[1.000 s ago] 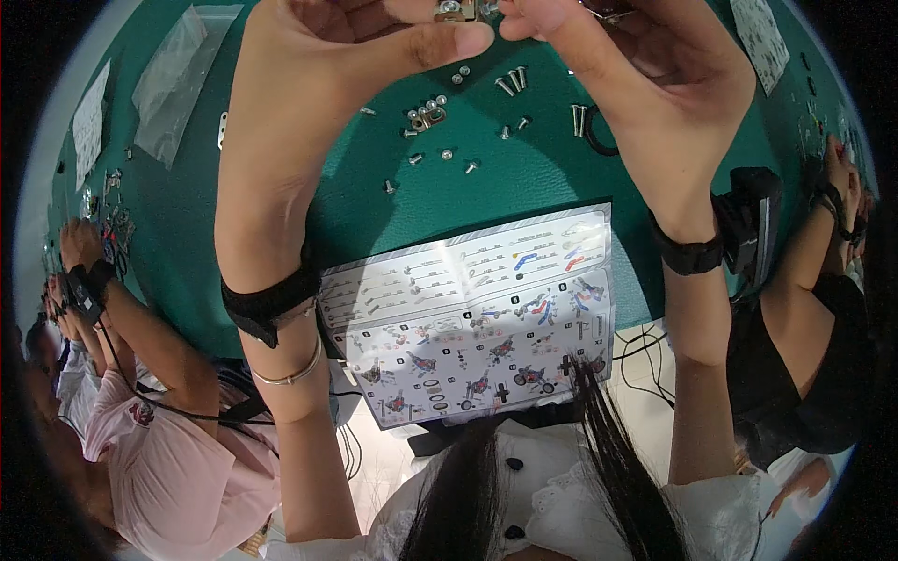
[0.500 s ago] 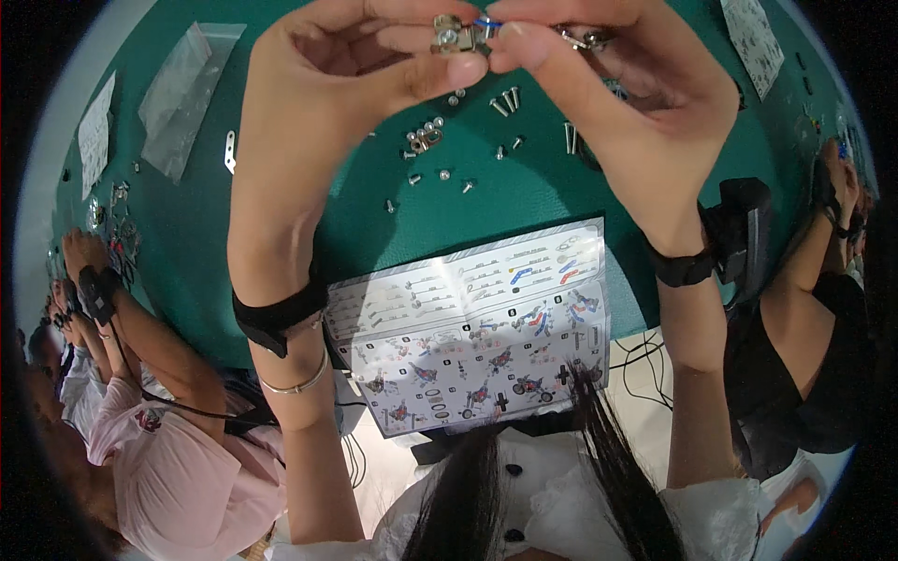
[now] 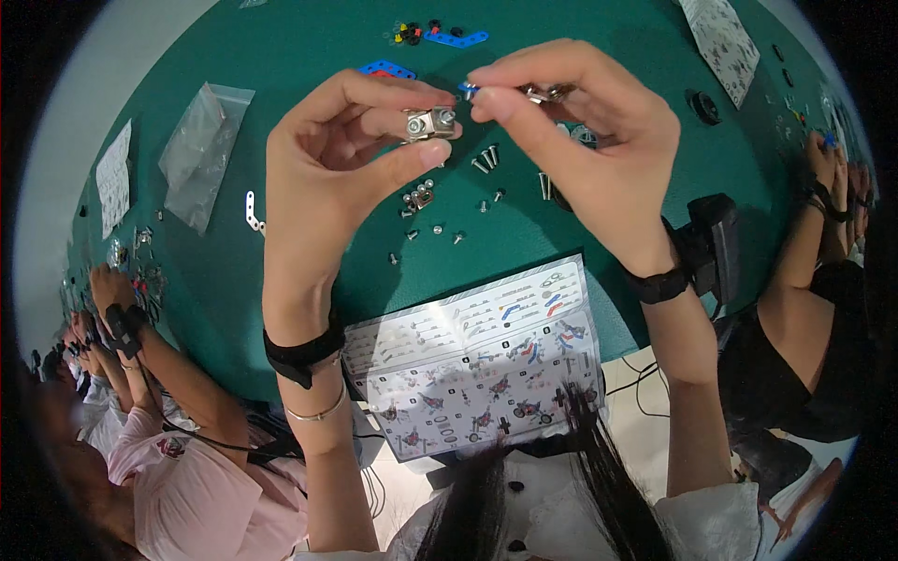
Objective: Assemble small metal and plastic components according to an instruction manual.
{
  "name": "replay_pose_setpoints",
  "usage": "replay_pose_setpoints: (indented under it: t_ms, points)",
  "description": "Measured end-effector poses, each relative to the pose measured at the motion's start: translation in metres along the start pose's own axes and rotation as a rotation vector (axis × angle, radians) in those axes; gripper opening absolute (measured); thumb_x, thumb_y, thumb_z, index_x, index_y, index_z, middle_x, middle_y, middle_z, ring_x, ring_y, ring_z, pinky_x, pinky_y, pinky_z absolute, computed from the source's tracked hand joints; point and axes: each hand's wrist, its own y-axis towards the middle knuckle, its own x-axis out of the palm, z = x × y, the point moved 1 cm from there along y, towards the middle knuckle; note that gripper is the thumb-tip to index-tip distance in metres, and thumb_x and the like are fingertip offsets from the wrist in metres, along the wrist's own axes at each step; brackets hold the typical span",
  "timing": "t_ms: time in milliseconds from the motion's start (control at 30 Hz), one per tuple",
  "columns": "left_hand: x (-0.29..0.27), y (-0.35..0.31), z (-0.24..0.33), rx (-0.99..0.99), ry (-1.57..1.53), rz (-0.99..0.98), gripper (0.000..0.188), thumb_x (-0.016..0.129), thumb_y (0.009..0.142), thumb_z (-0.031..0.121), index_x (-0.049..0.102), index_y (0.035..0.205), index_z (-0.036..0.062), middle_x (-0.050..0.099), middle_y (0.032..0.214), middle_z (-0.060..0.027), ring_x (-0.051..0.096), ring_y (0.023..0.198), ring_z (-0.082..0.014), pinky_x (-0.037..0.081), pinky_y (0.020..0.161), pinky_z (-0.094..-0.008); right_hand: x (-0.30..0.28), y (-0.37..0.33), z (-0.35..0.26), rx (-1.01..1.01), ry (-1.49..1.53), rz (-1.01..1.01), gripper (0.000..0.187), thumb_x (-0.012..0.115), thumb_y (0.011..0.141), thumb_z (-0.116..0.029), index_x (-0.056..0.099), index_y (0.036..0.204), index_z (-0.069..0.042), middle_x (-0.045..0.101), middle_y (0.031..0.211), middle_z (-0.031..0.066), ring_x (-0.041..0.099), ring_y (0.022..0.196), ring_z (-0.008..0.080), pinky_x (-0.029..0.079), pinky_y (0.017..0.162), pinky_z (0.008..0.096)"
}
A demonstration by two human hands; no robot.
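My left hand [image 3: 327, 154] pinches a small silver metal bracket [image 3: 430, 123] with screw heads on it, between thumb and fingers. Just to its right, my right hand [image 3: 608, 140] holds a tiny blue-and-metal part [image 3: 468, 90] at the tips of thumb and forefinger. More small metal hardware [image 3: 547, 93] shows in the curl of the right hand; its exact kind is unclear. A gap separates the blue-and-metal part from the bracket. Beneath the hands, several short screws [image 3: 438, 229] and nuts lie on the green table [image 3: 524, 243], with longer screws [image 3: 486, 159] beyond.
A printed instruction sheet [image 3: 449, 323] lies at the near edge. Blue perforated strips [image 3: 458, 39], a clear plastic bag [image 3: 206, 154], a white angled strip [image 3: 251, 210] and a black wheel-like part [image 3: 703, 107] are farther out. Other people work at both sides.
My hands have come apart: the blue-and-metal part, earlier close against the bracket, is now clear of it. Both hands sit lower in the picture, and more of the far table shows.
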Motion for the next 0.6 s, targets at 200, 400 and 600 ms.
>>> replay_pose_setpoints:
  t_ms: [200,400,600]
  points:
    - [-0.010,-0.002,0.008,-0.114,-0.098,0.067,0.026,0.074,0.080,-0.001,0.064,0.104,-0.0005,0.068,0.107,-0.0130,0.068,0.094,-0.0199,0.053,0.087,-0.0295,0.002,0.000,-0.001,0.021,-0.025,-0.011,0.016,0.066,0.088,0.004,0.068,0.104,0.004,0.070,0.097,0.0101,0.068,0.085,0.0142,0.052,0.072,0.0219]
    - [-0.093,-0.021,0.020,0.137,0.129,0.378,0.023,0.072,0.082,-0.002,0.067,0.104,-0.0012,0.070,0.104,-0.0103,0.068,0.094,-0.0171,0.051,0.086,-0.0258,-0.001,-0.001,0.002,0.026,-0.032,0.039,0.014,0.068,0.087,0.001,0.070,0.101,0.000,0.070,0.095,0.0072,0.068,0.085,0.0122,0.054,0.076,0.0238]
    - [-0.132,-0.042,0.017,0.075,-0.084,0.576,0.022,0.069,0.087,0.002,0.065,0.108,-0.0024,0.068,0.109,-0.0132,0.066,0.093,-0.0171,0.051,0.087,-0.0267,0.002,-0.001,0.001,0.052,-0.022,0.034,0.012,0.071,0.086,-0.001,0.072,0.098,-0.002,0.071,0.094,0.0047,0.068,0.086,0.0099,0.055,0.077,0.0237]
